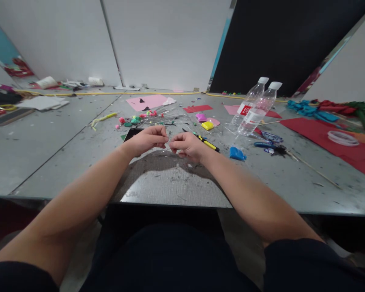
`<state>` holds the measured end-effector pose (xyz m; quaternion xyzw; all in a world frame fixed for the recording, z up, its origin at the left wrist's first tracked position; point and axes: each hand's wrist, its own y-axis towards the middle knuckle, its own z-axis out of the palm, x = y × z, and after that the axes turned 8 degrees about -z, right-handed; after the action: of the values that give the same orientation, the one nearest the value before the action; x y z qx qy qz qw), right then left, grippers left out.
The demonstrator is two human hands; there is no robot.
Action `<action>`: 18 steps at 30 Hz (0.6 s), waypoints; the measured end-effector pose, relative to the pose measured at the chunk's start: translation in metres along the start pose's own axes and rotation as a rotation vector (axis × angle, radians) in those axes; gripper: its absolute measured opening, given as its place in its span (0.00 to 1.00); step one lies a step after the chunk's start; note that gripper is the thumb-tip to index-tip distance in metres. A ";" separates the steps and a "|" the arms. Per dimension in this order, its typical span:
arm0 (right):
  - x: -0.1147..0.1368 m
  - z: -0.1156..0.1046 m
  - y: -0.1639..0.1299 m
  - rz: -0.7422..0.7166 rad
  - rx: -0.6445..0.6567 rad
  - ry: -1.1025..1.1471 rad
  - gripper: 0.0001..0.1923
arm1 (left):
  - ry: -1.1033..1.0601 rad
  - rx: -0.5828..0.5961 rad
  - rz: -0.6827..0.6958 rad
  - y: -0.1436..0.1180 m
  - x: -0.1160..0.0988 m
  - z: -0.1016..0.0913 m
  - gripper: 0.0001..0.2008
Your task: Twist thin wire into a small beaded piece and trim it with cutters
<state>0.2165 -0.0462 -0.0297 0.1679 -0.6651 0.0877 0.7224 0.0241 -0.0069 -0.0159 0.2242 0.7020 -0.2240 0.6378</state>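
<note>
The left hand (pixel 148 140) and the right hand (pixel 187 145) are closed with fingertips nearly touching above the tabletop (pixel 170 182), pinching between them something very small and thin (pixel 169 140) which I cannot identify. I think such a small piece could easily slip from the fingers and get lost among the scraps, and the right forearm could push the yellow-black pen (pixel 209 144) or the blue clay piece (pixel 237 153) lying just beside it. One of the two bottles (pixel 255 107) has a red label with white writing, too small to read
</note>
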 end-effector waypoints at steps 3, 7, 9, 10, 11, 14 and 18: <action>-0.001 0.001 0.002 -0.041 -0.080 -0.065 0.11 | 0.104 -0.071 0.017 0.001 -0.002 0.003 0.10; -0.001 0.000 0.003 -0.092 -0.138 -0.154 0.09 | 0.233 -0.147 0.039 0.001 -0.004 0.006 0.10; 0.000 -0.001 0.003 -0.099 -0.147 -0.188 0.09 | 0.293 -0.177 0.047 0.001 -0.004 0.006 0.10; 0.000 -0.001 0.003 -0.097 -0.149 -0.193 0.09 | 0.319 -0.188 0.051 0.002 -0.004 0.006 0.11; 0.000 -0.001 0.004 -0.090 -0.145 -0.185 0.08 | 0.341 -0.196 0.057 0.002 -0.003 0.006 0.11; 0.001 -0.002 0.005 -0.014 -0.120 -0.084 0.09 | 0.402 -0.211 0.075 0.003 -0.002 0.005 0.12; 0.001 -0.005 0.006 0.110 -0.116 0.026 0.11 | 0.522 -0.216 0.060 0.003 -0.002 0.007 0.15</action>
<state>0.2190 -0.0386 -0.0287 0.0879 -0.6679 0.0905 0.7335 0.0319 -0.0085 -0.0143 0.2258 0.8552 -0.0637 0.4621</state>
